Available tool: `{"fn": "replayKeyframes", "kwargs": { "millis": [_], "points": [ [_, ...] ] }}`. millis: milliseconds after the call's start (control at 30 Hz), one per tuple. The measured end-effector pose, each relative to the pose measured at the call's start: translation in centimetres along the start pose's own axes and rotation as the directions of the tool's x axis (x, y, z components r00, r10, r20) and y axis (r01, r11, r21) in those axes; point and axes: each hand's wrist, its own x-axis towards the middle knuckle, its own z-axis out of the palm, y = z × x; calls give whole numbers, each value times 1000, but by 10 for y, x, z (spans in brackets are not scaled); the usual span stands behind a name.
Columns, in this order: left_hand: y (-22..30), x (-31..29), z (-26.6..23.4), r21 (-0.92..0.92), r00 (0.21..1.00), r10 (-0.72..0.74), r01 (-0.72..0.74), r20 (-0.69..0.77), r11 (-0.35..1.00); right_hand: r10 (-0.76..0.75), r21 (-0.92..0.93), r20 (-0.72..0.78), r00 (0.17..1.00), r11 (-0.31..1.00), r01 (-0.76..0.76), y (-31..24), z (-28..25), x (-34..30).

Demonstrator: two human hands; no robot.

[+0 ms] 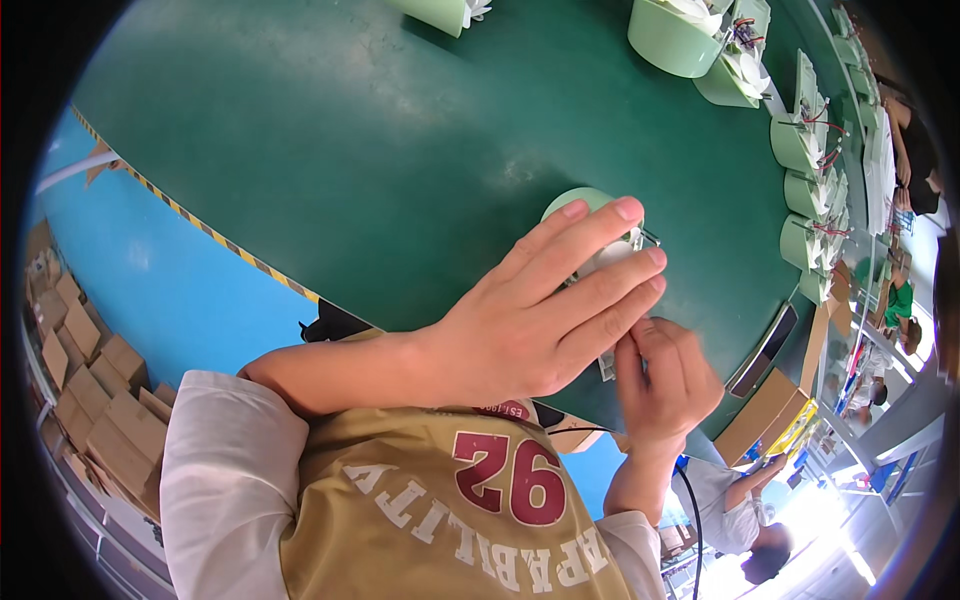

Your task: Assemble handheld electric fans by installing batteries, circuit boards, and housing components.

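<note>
A pale green plastic housing [574, 201] with white and metal parts inside lies on the green work surface [330, 180], mostly hidden under my left hand. My left hand [545, 305] reaches across it with long, slightly spread fingers, the palm facing down. Close against its little-finger side is my right hand [670, 375], thumb and fingers drawn together in a pinch at the housing's near edge. What sits between those fingertips is hidden. A small pale piece [607, 364] shows below my left hand, beside my right thumb.
Similar green housings with white blades [676, 38] stand at the far right, and more with red wires [800, 140] line the right edge. Another green housing [436, 12] is at the far edge. Cardboard boxes [120, 430] are piled at left. Co-workers [735, 510] sit at right.
</note>
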Motion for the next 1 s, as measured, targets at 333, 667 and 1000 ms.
{"fn": "replayKeyframes", "kwargs": {
  "millis": [333,667,1000],
  "points": [
    [-2,3,-5,-60,997,2,2,74,998,0,-184,174,985,982,32,-12,-11,-3],
    [-5,2,-8,-149,995,-13,28,100,988,247,295,296,922,895,-335,-2,-33,-18],
    [-3,8,-3,-223,981,-144,170,128,960,407,310,124,905,851,-425,-17,-27,-24]
  ]
}}
